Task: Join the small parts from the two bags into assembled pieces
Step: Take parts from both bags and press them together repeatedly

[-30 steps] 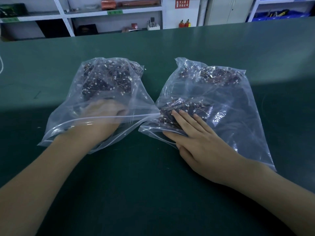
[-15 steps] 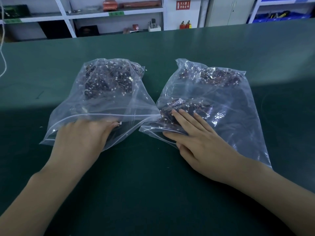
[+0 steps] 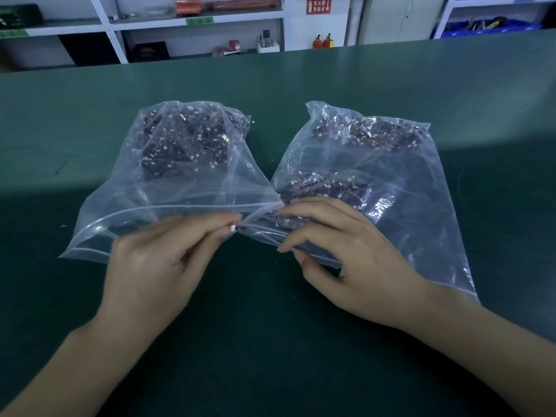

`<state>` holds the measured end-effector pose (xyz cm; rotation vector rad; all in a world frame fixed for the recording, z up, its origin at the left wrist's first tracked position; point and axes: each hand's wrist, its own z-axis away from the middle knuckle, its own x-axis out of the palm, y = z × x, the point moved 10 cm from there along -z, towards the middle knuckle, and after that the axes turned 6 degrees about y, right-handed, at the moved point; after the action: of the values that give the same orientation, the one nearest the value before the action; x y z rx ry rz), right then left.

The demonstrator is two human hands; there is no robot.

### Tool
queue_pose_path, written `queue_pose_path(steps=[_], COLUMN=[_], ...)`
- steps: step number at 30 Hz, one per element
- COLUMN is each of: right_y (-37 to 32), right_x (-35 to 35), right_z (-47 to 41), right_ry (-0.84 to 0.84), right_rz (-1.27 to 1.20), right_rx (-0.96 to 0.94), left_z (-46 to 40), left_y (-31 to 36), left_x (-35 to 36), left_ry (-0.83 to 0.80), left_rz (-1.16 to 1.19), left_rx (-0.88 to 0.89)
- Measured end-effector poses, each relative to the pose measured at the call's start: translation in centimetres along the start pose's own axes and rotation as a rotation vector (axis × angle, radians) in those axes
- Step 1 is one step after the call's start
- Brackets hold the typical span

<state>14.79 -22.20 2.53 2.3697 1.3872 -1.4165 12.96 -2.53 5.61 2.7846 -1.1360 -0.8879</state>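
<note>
Left hand [image 3: 156, 266] has come out of the clear plastic zip bag [image 3: 126, 212] beyond it pinching a small white connector part [image 3: 232, 227], while right hand [image 3: 349, 254], fingers relaxed, rests on the neighbouring bag [image 3: 421, 206], ready for joining.

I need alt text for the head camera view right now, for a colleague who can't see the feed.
The left hand pinches a small white part at its fingertips, just outside the mouth of the left clear bag. The right hand rests with curled fingers on the open edge of the right clear bag. Both bags lie side by side on a green table, holding dark parts with white connectors.
</note>
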Motion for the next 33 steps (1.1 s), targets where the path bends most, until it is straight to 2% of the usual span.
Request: queue_pose_path(steps=[4, 6, 8, 13, 19, 24, 28, 33], right_y=[0.1, 0.2, 0.1, -0.4, 0.1, 0.4, 0.7, 0.3], right_x=[-0.9, -1.1, -1.2, -1.4, -1.9, -1.9, -1.6, -0.6], right_z=[-0.2, -0.2, -0.1, -0.1, -0.1, -0.1, -0.1, -0.2], right_ry=[0.074, 0.089, 0.095, 0.156, 0.211, 0.226, 0.194, 0.097], right_rz=[-0.049, -0.074, -0.107, -0.203, -0.199, -0.19, -0.182, -0.17], right_rx=[0.023, 0.028, 0.029, 0.028, 0.038, 0.071, 0.102, 0.088], left_z=[0.6, 0.8, 0.8, 1.3, 1.9, 2.2, 1.7, 1.6], left_y=[0.3, 0.7, 0.9, 0.7, 0.8, 1.3, 1.8, 1.3], left_x=[1.7, 2.1, 2.6, 3.5, 4.7, 5.2, 4.9, 4.6], left_ry=[0.008, 0.028, 0.022, -0.022, -0.099, -0.204, -0.223, -0.213], left_rz=[0.404, 0.596, 0.682, 0.691, 0.763, 0.553, 0.421, 0.374], left_rx=[-0.346, -0.46, -0.528, -0.584, -0.618, -0.503, -0.409, -0.424])
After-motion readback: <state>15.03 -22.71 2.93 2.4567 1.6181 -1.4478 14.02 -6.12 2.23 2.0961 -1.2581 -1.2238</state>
